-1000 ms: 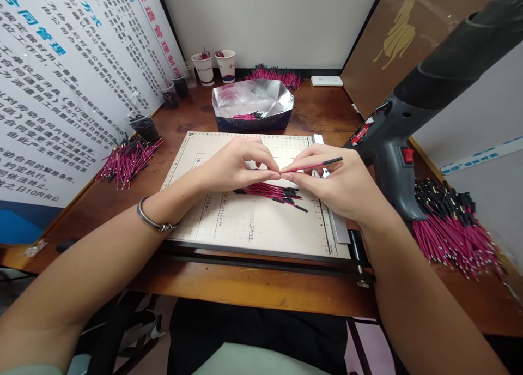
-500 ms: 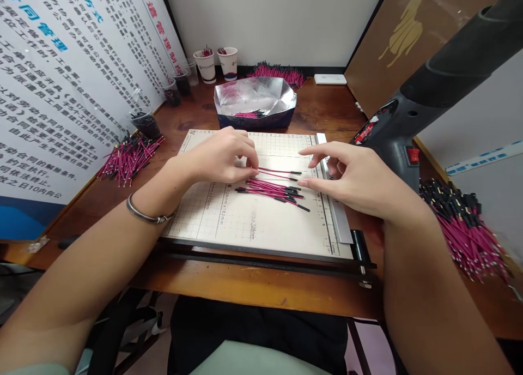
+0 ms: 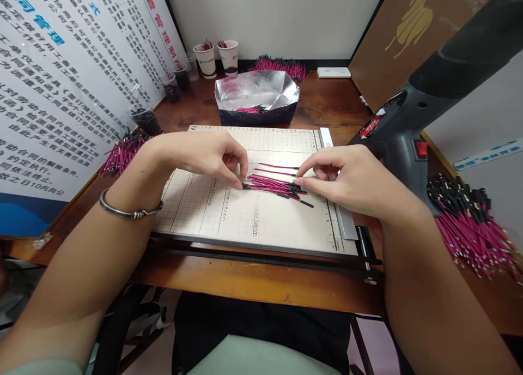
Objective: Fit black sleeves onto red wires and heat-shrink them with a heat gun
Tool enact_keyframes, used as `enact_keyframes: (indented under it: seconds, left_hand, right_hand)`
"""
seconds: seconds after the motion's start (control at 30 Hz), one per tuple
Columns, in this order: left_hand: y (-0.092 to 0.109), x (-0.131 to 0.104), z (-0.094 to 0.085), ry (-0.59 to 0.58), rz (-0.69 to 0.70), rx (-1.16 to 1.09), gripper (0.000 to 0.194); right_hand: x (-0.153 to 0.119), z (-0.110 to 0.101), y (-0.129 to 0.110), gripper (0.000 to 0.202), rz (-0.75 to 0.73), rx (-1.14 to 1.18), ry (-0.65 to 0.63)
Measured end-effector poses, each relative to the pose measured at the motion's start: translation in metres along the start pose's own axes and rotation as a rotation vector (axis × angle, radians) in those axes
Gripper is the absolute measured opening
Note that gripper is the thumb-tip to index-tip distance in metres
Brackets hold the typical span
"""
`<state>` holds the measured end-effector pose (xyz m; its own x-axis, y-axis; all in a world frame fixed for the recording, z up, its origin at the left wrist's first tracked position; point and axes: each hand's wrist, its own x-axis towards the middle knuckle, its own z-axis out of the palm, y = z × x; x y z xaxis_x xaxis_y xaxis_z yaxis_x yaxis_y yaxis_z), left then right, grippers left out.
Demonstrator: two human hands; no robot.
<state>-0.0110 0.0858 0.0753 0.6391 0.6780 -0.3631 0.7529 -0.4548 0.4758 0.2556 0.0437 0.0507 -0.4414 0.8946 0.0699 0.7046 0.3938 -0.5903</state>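
Several thin magenta wires (image 3: 272, 184) with black end sleeves lie in a loose bundle on a cream paper cutter board (image 3: 196, 211) printed with a grid. Just above the bundle, two single wires (image 3: 274, 170) lie apart from it. My left hand (image 3: 220, 159) hovers at the bundle's left end, thumb and index finger slightly apart, with nothing visible between them. At the black right-hand ends, my right hand (image 3: 343, 173) has its thumb and index fingertips nearly together on a wire. Those fingertips partly cover the sleeves.
Behind the board stands a foil-lined box (image 3: 257, 100) with wires inside. Wire piles lie at left (image 3: 122, 154), right (image 3: 469, 222) and back (image 3: 280, 67). Paper cups (image 3: 205, 61) stand at the back left. A dark power tool (image 3: 412, 119) leans in at right.
My left hand has moved left and down, from the single wires to the bundle's left end. My right hand has closed its thumb and index finger at the black ends.
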Motion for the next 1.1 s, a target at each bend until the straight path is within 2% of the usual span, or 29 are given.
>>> enact_keyframes:
  seconds: [0.13, 0.27, 0.43, 0.77, 1.1]
  left_hand:
    - [0.001, 0.003, 0.005, -0.022, -0.011, 0.019, 0.020]
    - [0.000, 0.009, 0.013, -0.040, 0.082, -0.057, 0.009]
    - [0.005, 0.010, 0.019, -0.022, 0.167, -0.076, 0.009]
    - [0.005, 0.010, 0.018, 0.008, 0.146, -0.102, 0.011]
    - [0.010, 0.010, 0.018, 0.097, 0.223, -0.141, 0.011]
  right_hand:
    - [0.000, 0.002, 0.001, 0.009, -0.026, -0.013, -0.004]
    - [0.000, 0.002, 0.001, 0.010, -0.039, -0.018, -0.001]
    - [-0.001, 0.002, 0.001, 0.014, -0.051, -0.017, 0.002]
    - [-0.003, 0.005, -0.003, 0.020, -0.111, 0.025, -0.025]
    - [-0.003, 0.006, -0.005, 0.025, -0.145, 0.093, -0.077]
